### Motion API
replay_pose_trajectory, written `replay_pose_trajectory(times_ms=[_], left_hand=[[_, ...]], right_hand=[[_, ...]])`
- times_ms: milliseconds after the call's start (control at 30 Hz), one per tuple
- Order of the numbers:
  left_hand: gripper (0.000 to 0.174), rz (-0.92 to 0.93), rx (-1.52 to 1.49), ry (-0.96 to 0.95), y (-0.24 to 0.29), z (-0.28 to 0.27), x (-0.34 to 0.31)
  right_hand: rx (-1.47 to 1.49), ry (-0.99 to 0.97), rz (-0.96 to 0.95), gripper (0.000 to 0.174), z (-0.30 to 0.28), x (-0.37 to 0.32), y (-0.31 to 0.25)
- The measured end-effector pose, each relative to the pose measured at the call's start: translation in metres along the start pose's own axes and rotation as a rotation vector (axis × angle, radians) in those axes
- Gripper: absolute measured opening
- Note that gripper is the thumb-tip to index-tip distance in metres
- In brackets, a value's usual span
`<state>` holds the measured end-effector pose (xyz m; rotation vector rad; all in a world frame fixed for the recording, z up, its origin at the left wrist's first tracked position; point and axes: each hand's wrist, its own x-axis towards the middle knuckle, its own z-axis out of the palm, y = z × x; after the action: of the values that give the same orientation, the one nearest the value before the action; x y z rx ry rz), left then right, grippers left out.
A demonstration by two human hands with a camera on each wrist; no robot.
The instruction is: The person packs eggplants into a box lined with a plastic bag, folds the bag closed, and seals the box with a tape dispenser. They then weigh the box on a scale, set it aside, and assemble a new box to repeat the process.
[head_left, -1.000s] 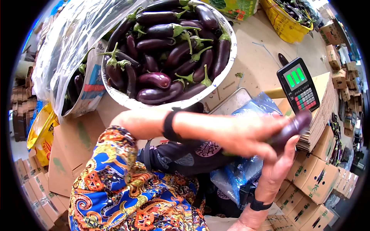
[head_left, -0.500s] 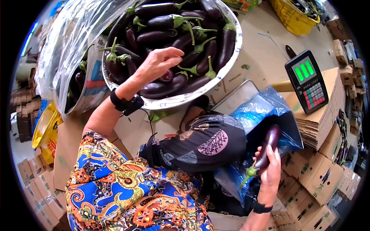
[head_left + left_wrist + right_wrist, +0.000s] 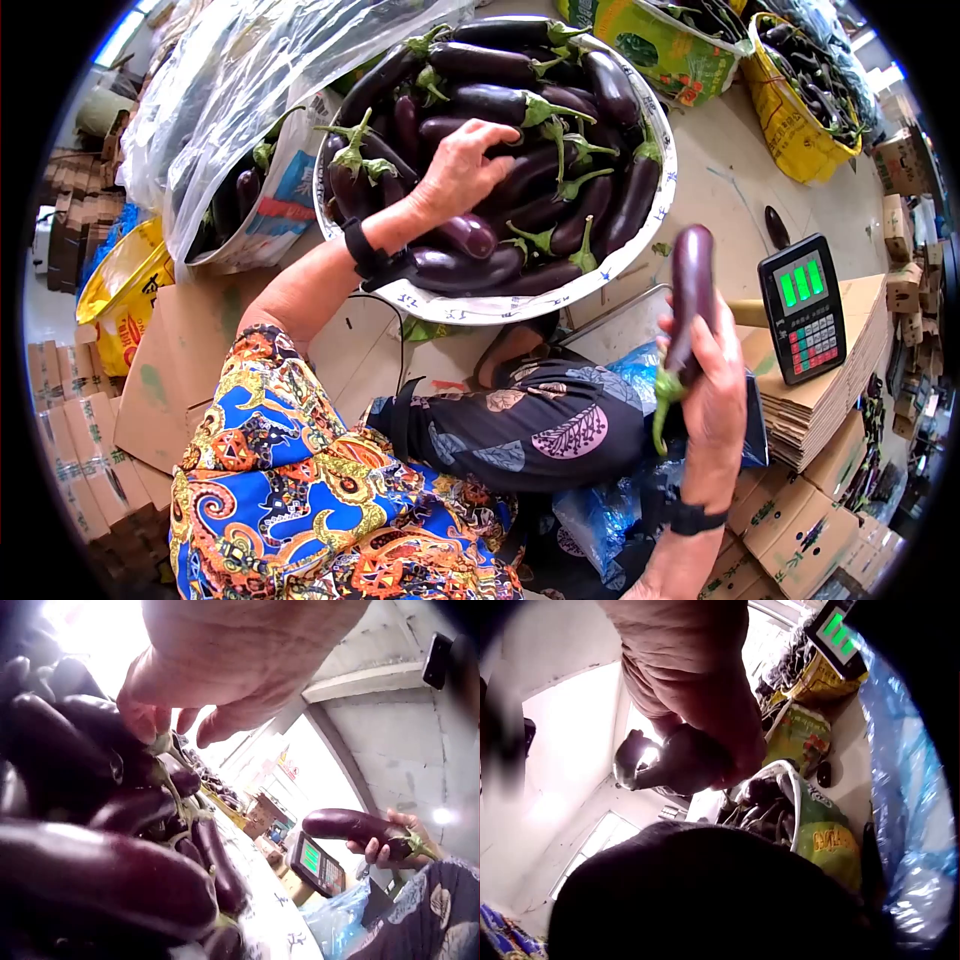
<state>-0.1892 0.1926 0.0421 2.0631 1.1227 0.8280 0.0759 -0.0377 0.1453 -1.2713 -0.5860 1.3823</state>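
In the head view my left hand reaches over a white-rimmed basin heaped with dark purple eggplants. Its fingers bend down with a gap between thumb and fingertips. The left wrist view puts those fingertips right at a green eggplant stem. My right hand grips a single eggplant around its lower part, blunt end up and green stem hanging below the fingers. Under this hand a blue plastic bag lies beside the patterned trouser leg.
A scale display with green digits stands at the right by a stack of flat cardboard. A clear plastic sheet drapes over a sack at the left. Yellow and green sacks stand at the back.
My left hand has left the held eggplant and moved over to the basin. My right hand, holding the eggplant, dropped to the blue bag, then rose; the eggplant now points upward. The head view has shifted.
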Motion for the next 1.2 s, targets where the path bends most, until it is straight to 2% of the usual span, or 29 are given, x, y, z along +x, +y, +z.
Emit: replay_pose_trajectory(times_ms=[100,133,233,267,300,367,400,433,500,600,667,733,800,833,900,933,967,1033,1100,1167,1200], left_hand=[[0.030,0.016,-0.021,0.054,-0.003,0.001,0.019],[0.039,-0.076,-0.049,-0.003,0.001,0.000,0.022],[0.055,0.253,0.344,0.169,-0.018,0.016,0.035],[0.071,0.254,0.412,0.117,-0.031,0.019,0.043],[0.073,0.278,0.498,0.090,-0.035,0.017,0.051],[0.076,0.325,0.673,0.024,-0.038,0.014,0.062],[0.080,0.272,0.683,-0.006,-0.043,0.013,0.073],[0.076,0.226,0.709,-0.030,-0.044,0.011,0.081],[0.071,0.282,0.786,-0.075,-0.042,0.010,0.090],[0.066,0.527,0.508,-0.006,0.020,0.010,0.064],[0.062,0.732,0.301,-0.013,0.091,0.019,0.035],[0.057,0.908,0.037,-0.173,0.144,0.037,0.012],[0.055,1.135,-0.212,-0.445,0.182,0.062,-0.001],[0.057,1.230,-0.236,-0.598,0.200,0.077,-0.011],[0.063,1.085,-0.545,-0.810,0.216,0.095,-0.026],[0.065,1.002,-0.695,-0.918,0.224,0.103,-0.030],[0.067,0.845,-0.642,-1.040,0.226,0.101,-0.027],[0.059,0.635,-0.566,-1.019,0.214,0.093,-0.016],[0.049,0.351,-0.486,-1.048,0.189,0.091,-0.008],[0.042,0.296,-0.363,-1.012,0.158,0.091,-0.002],[0.041,0.211,-0.338,-1.020,0.147,0.091,0.000]], right_hand=[[0.040,-0.146,-0.047,0.071,0.017,0.043,0.025],[0.050,-0.176,-0.052,0.075,0.018,0.055,0.041],[-0.227,-0.257,0.093,0.071,0.023,0.066,0.057],[-0.267,-0.272,0.141,0.067,0.017,0.067,0.063],[-0.306,-0.290,0.190,0.064,0.010,0.067,0.070],[-0.362,-0.238,0.216,0.053,-0.001,0.057,0.074],[-0.363,-0.207,0.255,0.051,-0.004,0.050,0.066],[-0.365,-0.173,0.293,0.049,-0.007,0.042,0.061],[-0.341,-0.100,0.261,0.046,-0.021,0.022,0.056],[-0.249,-0.012,0.254,0.047,-0.052,-0.011,0.036],[-0.078,0.014,0.233,0.060,-0.068,-0.028,0.028],[0.093,0.023,0.120,0.072,-0.072,-0.041,0.024],[0.283,0.029,-0.016,0.082,-0.057,-0.048,0.015],[0.392,0.115,-0.036,0.072,-0.042,-0.057,0.002],[0.203,0.268,0.006,0.059,-0.066,-0.080,0.016],[0.195,0.304,-0.050,0.049,-0.071,-0.091,0.024],[0.170,0.333,-0.035,0.047,-0.076,-0.107,0.034],[0.161,0.331,0.110,0.056,-0.078,-0.131,0.044],[0.273,0.342,0.215,0.050,-0.084,-0.147,0.068],[0.285,0.358,0.316,0.044,-0.089,-0.156,0.085],[0.306,0.383,0.315,0.038,-0.094,-0.156,0.094]])
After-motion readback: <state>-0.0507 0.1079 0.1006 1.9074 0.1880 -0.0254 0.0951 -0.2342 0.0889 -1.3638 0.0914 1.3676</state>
